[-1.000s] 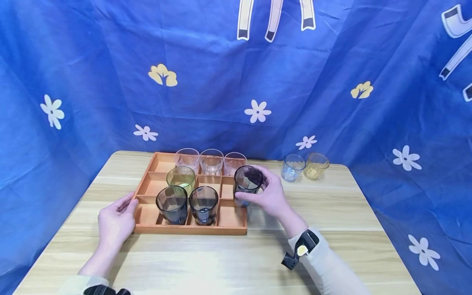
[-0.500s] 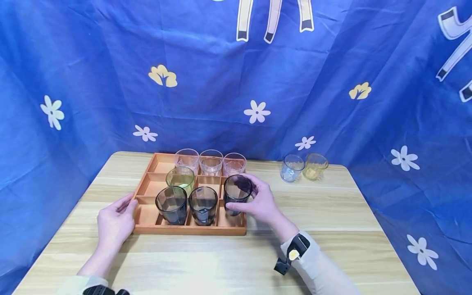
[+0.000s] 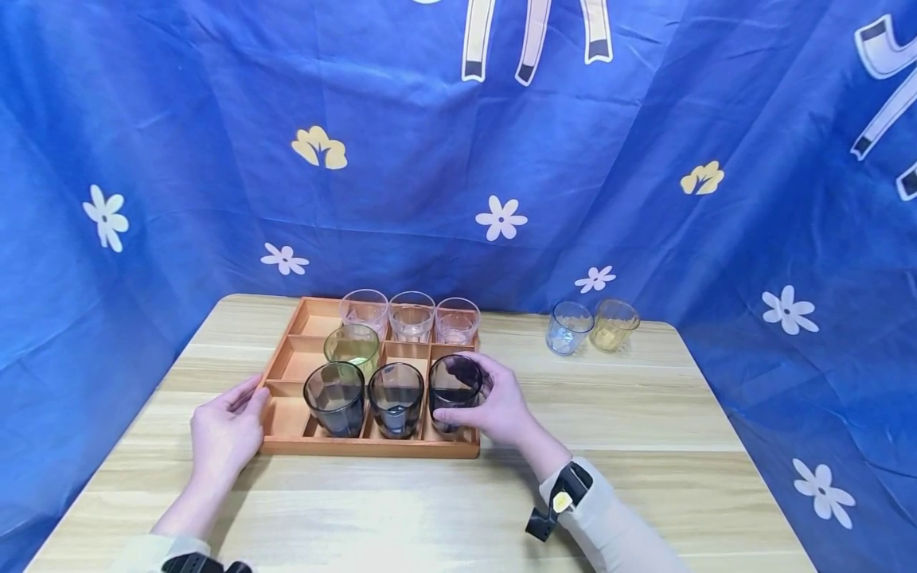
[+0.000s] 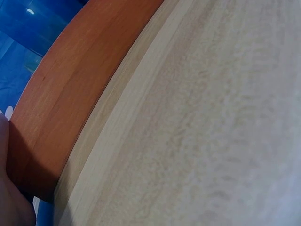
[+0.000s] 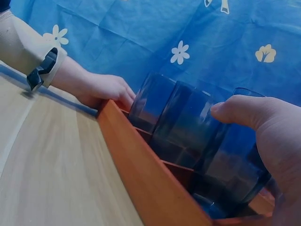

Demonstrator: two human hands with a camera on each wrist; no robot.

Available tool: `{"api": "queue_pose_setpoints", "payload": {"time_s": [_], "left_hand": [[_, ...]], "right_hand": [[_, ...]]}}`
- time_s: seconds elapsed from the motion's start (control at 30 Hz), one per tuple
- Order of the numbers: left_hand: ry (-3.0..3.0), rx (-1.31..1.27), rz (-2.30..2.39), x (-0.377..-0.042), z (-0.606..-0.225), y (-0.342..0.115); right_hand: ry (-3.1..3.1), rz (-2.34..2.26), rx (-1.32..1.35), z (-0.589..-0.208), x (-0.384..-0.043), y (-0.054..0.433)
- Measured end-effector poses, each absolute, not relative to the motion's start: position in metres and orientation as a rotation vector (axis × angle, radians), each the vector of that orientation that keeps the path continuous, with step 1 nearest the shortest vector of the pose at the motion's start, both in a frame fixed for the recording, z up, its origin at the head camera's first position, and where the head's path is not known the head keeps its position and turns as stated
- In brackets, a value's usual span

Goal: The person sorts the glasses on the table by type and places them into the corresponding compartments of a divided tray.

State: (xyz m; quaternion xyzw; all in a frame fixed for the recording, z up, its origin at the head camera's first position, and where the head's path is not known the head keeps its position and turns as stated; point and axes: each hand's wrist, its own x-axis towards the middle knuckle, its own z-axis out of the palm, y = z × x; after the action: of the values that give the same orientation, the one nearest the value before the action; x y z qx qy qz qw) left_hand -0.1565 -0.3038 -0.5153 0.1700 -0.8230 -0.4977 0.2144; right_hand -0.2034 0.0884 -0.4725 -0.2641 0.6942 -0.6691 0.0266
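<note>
In the head view, my right hand grips a dark grey glass, thumb on the near side. This glass stands upright in the front right compartment of the wooden divided tray. Two more dark glasses stand to its left in the same row. The left hand holds the tray's left side between thumb and fingers. The right wrist view has the thumb against the gripped glass, its fingers mostly hidden. In the left wrist view, only part of the left hand shows beside the tray wall.
A green glass stands in the middle row, and three clear glasses fill part of the back row. On the table, a blue glass and a yellow glass stand right of the tray. A blue curtain hangs behind.
My right hand has brought the dark glass left and nearer, from over the tray's right edge down into the front right compartment. The left hand has stayed on the tray.
</note>
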Motion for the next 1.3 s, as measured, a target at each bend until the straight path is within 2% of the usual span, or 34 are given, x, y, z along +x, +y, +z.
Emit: {"api": "queue_pose_setpoints", "payload": {"time_s": [0.5, 1.3], "left_hand": [[-2.275, 0.476, -1.398, -0.157, -0.516, -0.304], [-2.296, 0.475, -1.387, -0.157, -0.516, -0.305]], "right_hand": [[2.127, -2.071, -0.799, -0.488, -0.201, 0.091], [2.259, -1.911, -0.757, -0.478, -0.199, 0.108]]}}
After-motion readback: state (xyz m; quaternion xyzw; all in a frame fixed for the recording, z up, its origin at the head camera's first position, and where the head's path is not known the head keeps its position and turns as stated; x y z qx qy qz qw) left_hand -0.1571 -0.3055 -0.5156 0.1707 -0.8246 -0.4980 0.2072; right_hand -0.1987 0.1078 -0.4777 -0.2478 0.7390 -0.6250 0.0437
